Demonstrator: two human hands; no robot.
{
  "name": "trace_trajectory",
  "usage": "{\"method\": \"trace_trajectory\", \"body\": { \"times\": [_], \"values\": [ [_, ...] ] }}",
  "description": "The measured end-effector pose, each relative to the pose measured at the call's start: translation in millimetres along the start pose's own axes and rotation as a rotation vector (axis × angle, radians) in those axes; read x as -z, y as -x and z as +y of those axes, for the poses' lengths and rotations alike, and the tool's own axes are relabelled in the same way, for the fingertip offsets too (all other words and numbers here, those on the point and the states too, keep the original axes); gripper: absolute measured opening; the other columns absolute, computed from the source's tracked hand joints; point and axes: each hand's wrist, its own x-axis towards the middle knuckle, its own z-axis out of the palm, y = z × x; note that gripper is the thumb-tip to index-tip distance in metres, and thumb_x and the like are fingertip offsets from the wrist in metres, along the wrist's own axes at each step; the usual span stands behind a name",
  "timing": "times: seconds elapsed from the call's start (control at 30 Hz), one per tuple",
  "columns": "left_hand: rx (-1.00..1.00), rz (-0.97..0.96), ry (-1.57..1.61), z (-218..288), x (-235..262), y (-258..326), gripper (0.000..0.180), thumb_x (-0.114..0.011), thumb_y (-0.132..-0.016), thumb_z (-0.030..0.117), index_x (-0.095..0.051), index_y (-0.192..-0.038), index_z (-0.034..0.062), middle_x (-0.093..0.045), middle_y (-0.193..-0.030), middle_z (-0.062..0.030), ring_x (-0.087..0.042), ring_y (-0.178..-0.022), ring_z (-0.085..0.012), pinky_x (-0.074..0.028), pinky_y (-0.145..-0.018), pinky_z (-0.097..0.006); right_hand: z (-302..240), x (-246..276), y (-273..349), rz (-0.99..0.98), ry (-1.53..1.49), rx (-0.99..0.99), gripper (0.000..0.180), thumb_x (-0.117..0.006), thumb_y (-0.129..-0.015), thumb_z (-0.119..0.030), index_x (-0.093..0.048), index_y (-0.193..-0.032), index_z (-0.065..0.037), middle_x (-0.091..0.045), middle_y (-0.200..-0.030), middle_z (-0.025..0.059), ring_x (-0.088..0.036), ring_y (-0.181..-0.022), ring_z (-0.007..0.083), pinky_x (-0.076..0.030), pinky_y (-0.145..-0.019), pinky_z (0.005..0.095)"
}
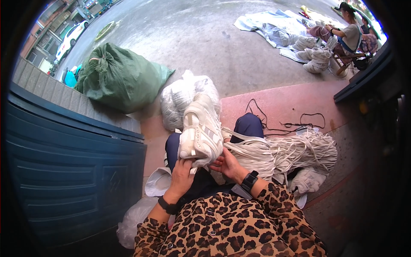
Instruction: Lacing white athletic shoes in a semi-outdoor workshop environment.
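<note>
A stack of off-white sneaker uppers (199, 137) lies lengthwise over my lap, between my knees. My left hand (182, 173) is closed on the near end of the stack, where a short white strip hangs down. My right hand (229, 164) is beside the stack's near right corner, palm turned up and fingers apart; whether its fingertips touch the stack I cannot tell. A thick bundle of off-white shoelaces (295, 152) spreads from my right thigh out to the right.
A clear plastic bag of white items (171, 103) sits just beyond my knees, with a big green sack (124, 79) behind it. Black cords (295, 124) lie on the pink floor strip. A blue door (72, 171) stands at left. Far right, a seated person (349, 34) works near more uppers (317, 58).
</note>
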Motion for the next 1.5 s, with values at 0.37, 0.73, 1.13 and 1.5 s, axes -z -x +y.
{"method": "trace_trajectory", "body": {
  "times": [0.37,0.73,1.13,1.5],
  "values": [
    [0.005,-0.196,-0.063,-5,-2,-17,0.034,-0.059,-0.076,0.008,-0.051,-0.11,0.0059,-0.052,-0.107,-0.0227,-0.051,-0.095,-0.0411,-0.043,-0.08,-0.042,-9,-4,-18,-0.029,0.144,0.332,0.025,-0.046,-0.091,-0.03,-0.053,-0.097,-0.007,-0.059,-0.089,0.003,-0.058,-0.079,0.0132,-0.047,-0.067,0.0249],
    [0.218,-0.108,0.038,-22,-6,-34,0.042,-0.065,-0.076,0.019,-0.047,-0.109,-0.0005,-0.058,-0.096,-0.0234,-0.055,-0.09,-0.0411,-0.045,-0.075,-0.041,-68,-3,4,0.125,0.883,0.475,0.025,-0.051,-0.087,-0.024,-0.059,-0.091,-0.001,-0.062,-0.082,0.007,-0.06,-0.075,0.0169,-0.048,-0.064,0.0277],
    [0.175,-0.053,0.133,-34,-13,-40,0.032,-0.065,-0.077,0.012,-0.05,-0.102,-0.0024,-0.061,-0.077,-0.0132,-0.056,-0.054,-0.0174,-0.046,-0.054,-0.03,-69,26,-45,0.381,2.457,0.776,0.015,-0.053,-0.074,-0.018,-0.067,-0.07,-0.015,-0.064,-0.073,0.0054,-0.06,-0.068,0.023,-0.038,-0.062,0.0409],
    [0.32,-0.048,0.324,-35,0,-44,0.032,-0.066,-0.075,0.013,-0.052,-0.1,-0.0024,-0.061,-0.083,-0.0159,-0.058,-0.073,-0.0256,-0.046,-0.065,-0.034,-50,-4,-22,-0.002,2.772,0.602,0.02,-0.057,-0.072,-0.024,-0.069,-0.082,-0.012,-0.066,-0.079,0.0036,-0.061,-0.072,0.0197,-0.038,-0.051,0.0433]
  ]
}}
